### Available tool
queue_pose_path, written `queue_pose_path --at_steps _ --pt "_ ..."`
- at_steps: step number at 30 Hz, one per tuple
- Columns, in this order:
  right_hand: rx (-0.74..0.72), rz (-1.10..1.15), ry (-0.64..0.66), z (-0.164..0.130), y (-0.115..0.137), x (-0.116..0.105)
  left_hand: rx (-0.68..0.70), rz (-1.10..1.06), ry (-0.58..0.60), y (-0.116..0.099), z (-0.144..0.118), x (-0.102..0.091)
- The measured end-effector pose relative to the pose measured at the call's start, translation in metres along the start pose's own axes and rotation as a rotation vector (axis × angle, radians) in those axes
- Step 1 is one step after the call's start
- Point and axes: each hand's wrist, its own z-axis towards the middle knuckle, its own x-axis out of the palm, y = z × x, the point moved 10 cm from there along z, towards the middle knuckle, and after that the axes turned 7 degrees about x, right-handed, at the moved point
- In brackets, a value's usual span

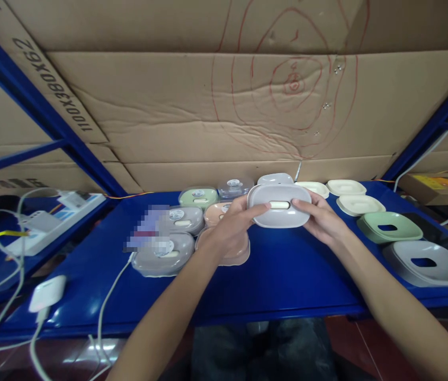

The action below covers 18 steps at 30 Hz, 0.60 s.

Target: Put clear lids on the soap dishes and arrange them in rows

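Note:
Both of my hands hold up a light grey rounded plastic dish [279,206] with an oval slot in its middle, tilted toward me above the blue shelf [287,286]. My left hand [234,225] grips its left edge, thumb on the face. My right hand [321,219] grips its right edge. Just below my left hand lies a pink dish [240,255]. To the left sit several stacked dishes: grey [164,255], grey [186,218], green [198,197] and clear [235,186].
On the right lie open trays: cream [345,187], cream [361,204], green [388,226] and grey [428,262]. A power strip [55,217] with white cables and a white adapter [47,292] are at left. Cardboard [224,106] backs the shelf; blue frame posts flank it.

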Motion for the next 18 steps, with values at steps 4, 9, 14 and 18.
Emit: queue_pose_path --at_steps 4,9,14,18 --pt "-0.081 -0.048 -0.007 0.003 0.01 -0.007 -0.059 -0.142 -0.037 0.001 0.003 -0.006" --pt "-0.29 -0.46 -0.308 0.011 0.027 -0.048 -0.014 -0.271 -0.307 -0.013 0.008 -0.041" --pt "-0.487 -1.365 -0.197 0.038 0.033 -0.01 0.011 -0.416 -0.446 -0.013 0.012 -0.059" --pt "-0.358 -1.799 -0.002 0.092 0.018 0.005 0.003 -0.486 -0.409 -0.01 0.018 -0.063"
